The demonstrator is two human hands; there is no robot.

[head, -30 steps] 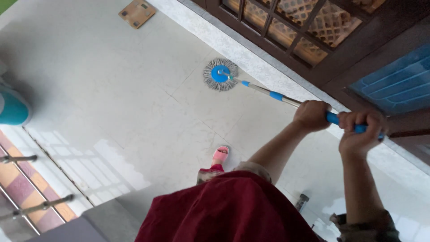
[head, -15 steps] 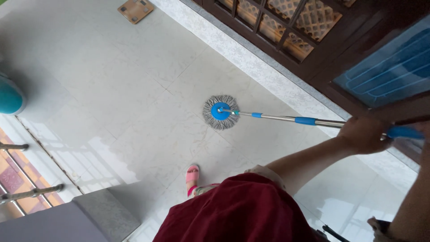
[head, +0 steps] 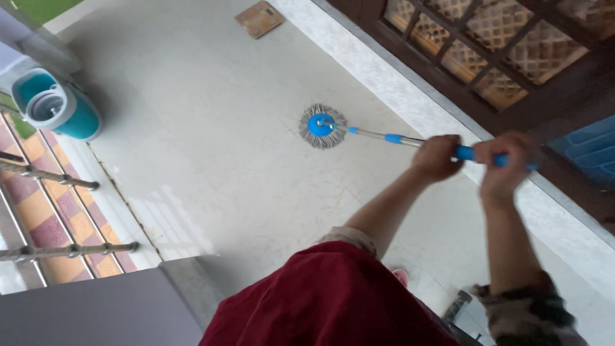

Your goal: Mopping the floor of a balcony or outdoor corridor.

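Both hands, left hand [head: 437, 157] and right hand [head: 501, 168], clench the spin mop [head: 323, 126] handle mid-stroke on the floor tiles [head: 211, 122]; a steady pull nearer seems due.

A round grey string-headed spin mop with a blue centre disc [head: 322, 126] lies flat on the pale tiled floor; its slim metal handle with blue sleeves [head: 397, 138] slants rightwards; blurred at the grip.

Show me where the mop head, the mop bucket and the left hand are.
mop head [head: 322, 126], head view, blue centre disc.
mop bucket [head: 80, 122], head view, teal side wall.
left hand [head: 437, 157], head view, back of hand.
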